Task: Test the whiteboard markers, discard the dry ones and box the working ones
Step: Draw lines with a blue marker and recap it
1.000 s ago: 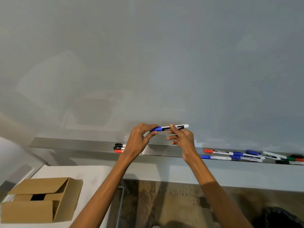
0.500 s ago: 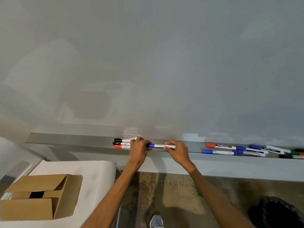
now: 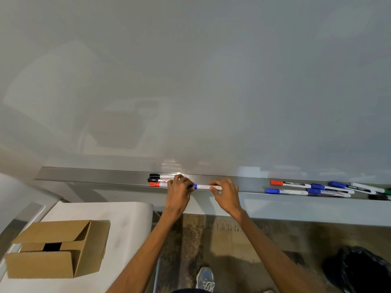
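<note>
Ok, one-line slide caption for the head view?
Left hand and right hand hold a blue-capped marker at the whiteboard tray, cardboard box at lower left.

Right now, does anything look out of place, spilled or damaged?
Nothing stands out. The left hand and right hand hold a blue marker level over the tray; the markers on the right lie loosely slanted in it. The cardboard box sits open on the table.

We have one view only, from a camera worn on the person's head, facing the whiteboard [image 3: 211, 70] squarely and tipped downward (the wide lens bows the marker ledge [image 3: 95, 176]). We stand close: the board fills most of the frame, with the table [image 3: 127, 229] lower left and the floor [image 3: 211, 240] directly beneath us.
</note>
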